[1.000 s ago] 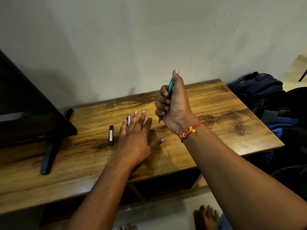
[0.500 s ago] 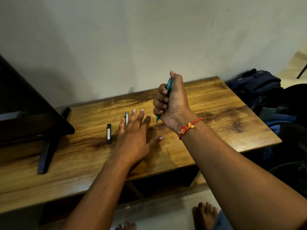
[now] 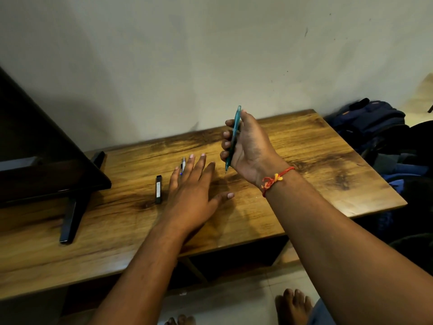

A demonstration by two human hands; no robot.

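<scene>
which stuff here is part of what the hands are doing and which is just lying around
In use: teal pen, gripped by right hand; white pen, at left hand.
Lying about: black stick, screen stand, backpack.

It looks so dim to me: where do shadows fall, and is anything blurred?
Head view: dim, warm light; soft shadows lie on the table beneath the left hand and right hand; the teal pen is sharp; the screen at left and bags at right sink into darkness.
</scene>
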